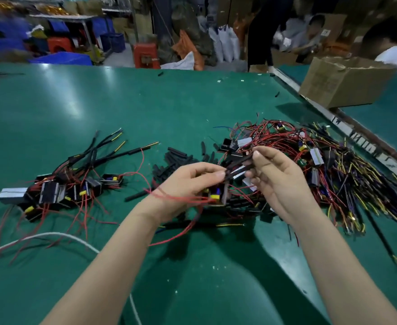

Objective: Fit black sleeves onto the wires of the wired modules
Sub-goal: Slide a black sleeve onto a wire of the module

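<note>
Observed at the green desk [99,102]: the person works over its middle with both hands raised just above the surface. The left hand [190,181] grips a wired module [216,193], fingers curled round it, with red leads trailing over the wrist. The right hand [274,174] pinches a black sleeve [238,164] between thumb and fingertips, held slantwise between the two hands, its lower end at the left fingertips.

Stock noted: loose black sleeves [178,158] lie heaped just beyond the hands; an unsorted tangle of modules and wires [321,165] lies to the right; a smaller group of modules [59,188], several wires already sleeved, lies to the left.

Assessment: the step in hand appears to be threading one sleeve over this module's wires. Whether the wire ends have entered the sleeve cannot be told; the fingers cover the junction.

Requirement for the next move, in my judgement: keep the wires bunched and straight with the left hand while the right slides the sleeve along toward the module. Stray red leads could snag.
</note>
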A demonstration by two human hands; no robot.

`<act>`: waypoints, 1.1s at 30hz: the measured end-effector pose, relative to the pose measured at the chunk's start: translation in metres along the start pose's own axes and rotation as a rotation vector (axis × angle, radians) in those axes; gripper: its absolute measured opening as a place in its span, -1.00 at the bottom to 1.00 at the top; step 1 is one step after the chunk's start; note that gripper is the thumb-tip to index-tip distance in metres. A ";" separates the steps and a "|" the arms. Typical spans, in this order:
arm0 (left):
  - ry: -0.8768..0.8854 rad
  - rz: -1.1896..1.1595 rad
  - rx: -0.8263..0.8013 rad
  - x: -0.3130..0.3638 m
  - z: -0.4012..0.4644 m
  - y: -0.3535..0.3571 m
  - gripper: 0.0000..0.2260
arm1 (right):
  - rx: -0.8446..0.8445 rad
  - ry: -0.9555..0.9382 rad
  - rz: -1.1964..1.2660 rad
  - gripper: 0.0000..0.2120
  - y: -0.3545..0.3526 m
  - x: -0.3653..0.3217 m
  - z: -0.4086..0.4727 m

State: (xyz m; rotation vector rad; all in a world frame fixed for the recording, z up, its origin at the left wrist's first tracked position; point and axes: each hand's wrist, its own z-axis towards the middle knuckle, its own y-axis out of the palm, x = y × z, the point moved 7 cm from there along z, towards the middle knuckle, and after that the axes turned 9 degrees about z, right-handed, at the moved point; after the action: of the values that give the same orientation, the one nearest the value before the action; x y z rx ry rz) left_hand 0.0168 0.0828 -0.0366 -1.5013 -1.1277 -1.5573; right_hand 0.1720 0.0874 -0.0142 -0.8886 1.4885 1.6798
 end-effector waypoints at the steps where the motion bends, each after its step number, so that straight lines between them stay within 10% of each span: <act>1: -0.002 0.089 -0.025 -0.003 0.000 0.008 -0.87 | 0.008 -0.008 -0.003 -0.79 -0.003 0.000 -0.001; 33: 0.263 0.295 0.206 -0.031 -0.008 0.037 -0.91 | -0.058 -0.104 -0.214 -0.84 -0.026 0.014 -0.032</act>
State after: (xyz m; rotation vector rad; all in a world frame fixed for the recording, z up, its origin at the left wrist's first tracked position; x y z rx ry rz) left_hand 0.0509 0.0585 -0.0619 -1.2215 -0.8446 -1.3444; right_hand 0.1880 0.0589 -0.0428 -0.9413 1.2354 1.5922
